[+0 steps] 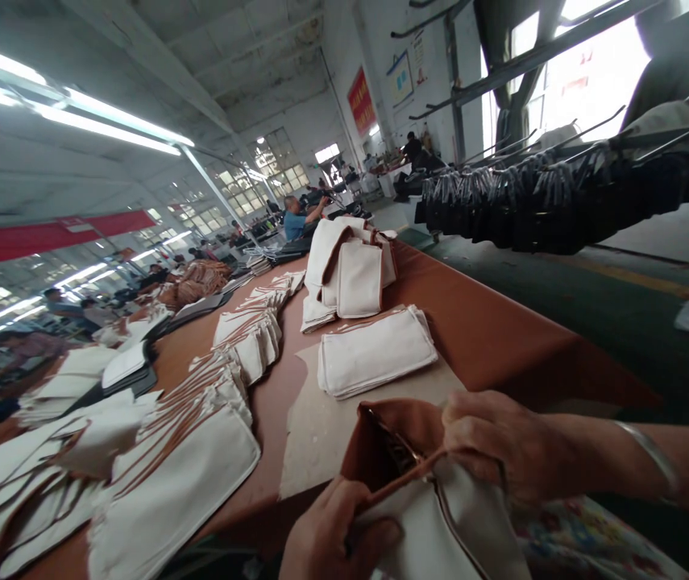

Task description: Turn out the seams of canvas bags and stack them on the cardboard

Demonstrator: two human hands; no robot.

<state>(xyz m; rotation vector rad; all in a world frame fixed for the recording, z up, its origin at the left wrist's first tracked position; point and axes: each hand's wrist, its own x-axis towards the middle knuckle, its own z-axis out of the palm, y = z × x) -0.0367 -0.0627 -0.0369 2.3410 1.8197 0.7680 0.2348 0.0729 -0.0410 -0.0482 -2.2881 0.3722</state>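
A white bag (417,528) with brown lining and brown edging is held between my two hands at the table's near edge, its mouth spread apart. A zipper shows inside the opening. My left hand (344,528) is closed on the near left part of the rim, thumb on the outside. My right hand (495,443) grips the right end of the rim, fingers curled over it; a silver bangle circles that wrist. Just beyond the bag lies a stack of flat white pieces (377,354). Behind it stands a pile of white bags with brown trim (359,278).
The brown table (471,322) bears a long fanned row of white pieces (180,475) on the left. A beige board (308,435) lies under the near stack. At right, a metal rack holds hanging black items (531,201). A person in blue (296,219) works at the far end.
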